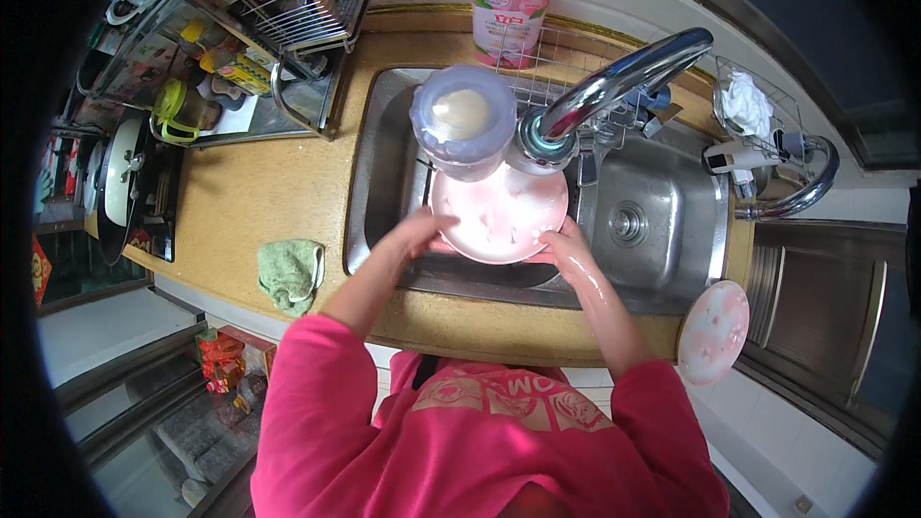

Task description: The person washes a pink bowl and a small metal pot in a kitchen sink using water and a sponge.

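Note:
Both hands grip a pink and white plate (500, 216) above the left basin (385, 187) of a stainless steel sink. My left hand (421, 234) holds its left rim, its thumb over the edge. At the lower right rim is my right hand (563, 248), with a wet, shiny forearm behind it. A chrome faucet (626, 86) arches over the sink, and a translucent purple-tinted fitting (464, 119), apparently a water filter, covers the plate's far edge. Any water stream is hidden.
A similar plate (714, 332) stands at the counter's right end. A green cloth (290, 275) lies on the left counter. Behind the sink are a pink pump bottle (511, 14) and a wire rack (759, 104). A metal shelf (288, 14) occupies the back left. The right basin (655, 223) has a drain.

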`<state>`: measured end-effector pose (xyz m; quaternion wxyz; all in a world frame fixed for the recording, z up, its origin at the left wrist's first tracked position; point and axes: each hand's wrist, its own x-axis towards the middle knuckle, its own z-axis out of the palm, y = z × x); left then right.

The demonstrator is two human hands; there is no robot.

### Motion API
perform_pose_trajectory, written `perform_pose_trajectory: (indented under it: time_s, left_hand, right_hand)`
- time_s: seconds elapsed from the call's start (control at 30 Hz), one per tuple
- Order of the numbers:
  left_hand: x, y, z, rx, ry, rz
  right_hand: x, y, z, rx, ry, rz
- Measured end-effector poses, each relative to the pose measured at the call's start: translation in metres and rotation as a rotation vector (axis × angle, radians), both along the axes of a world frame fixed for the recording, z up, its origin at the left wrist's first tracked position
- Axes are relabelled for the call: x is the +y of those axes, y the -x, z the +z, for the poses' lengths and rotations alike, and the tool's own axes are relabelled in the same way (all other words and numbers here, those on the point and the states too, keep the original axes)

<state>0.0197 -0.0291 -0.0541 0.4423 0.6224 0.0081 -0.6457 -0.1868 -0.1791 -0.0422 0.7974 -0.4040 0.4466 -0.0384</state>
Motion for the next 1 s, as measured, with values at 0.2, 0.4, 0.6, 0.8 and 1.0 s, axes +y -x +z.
perform_pose_trajectory:
  time_s: [0.2, 0.4, 0.6, 0.8, 1.0]
  left_hand:
    - [-0.100, -0.050, -0.038, -1.137, 0.396, -0.680]
    - [-0.126, -0.016, -0.009, -1.275, 0.592, -0.807]
    - [-0.076, -0.025, -0.037, -1.375, 0.188, -0.741]
    - [-0.106, 0.040, -0.016, -1.197, 0.213, -0.705]
    - [-0.039, 0.042, 0.007, -0.970, 0.622, -0.741]
  right_hand:
    - [-0.002, 0.005, 0.005, 0.049, -0.066, 0.140]
    - [-0.001, -0.013, 0.008, -0.036, -0.060, 0.163]
    - [-0.008, -0.010, -0.003, -0.087, -0.106, 0.051]
    - [0.005, -0.037, -0.014, -0.148, -0.136, -0.051]
    - [-0.016, -0.032, -0.025, -0.131, -0.012, -0.092]
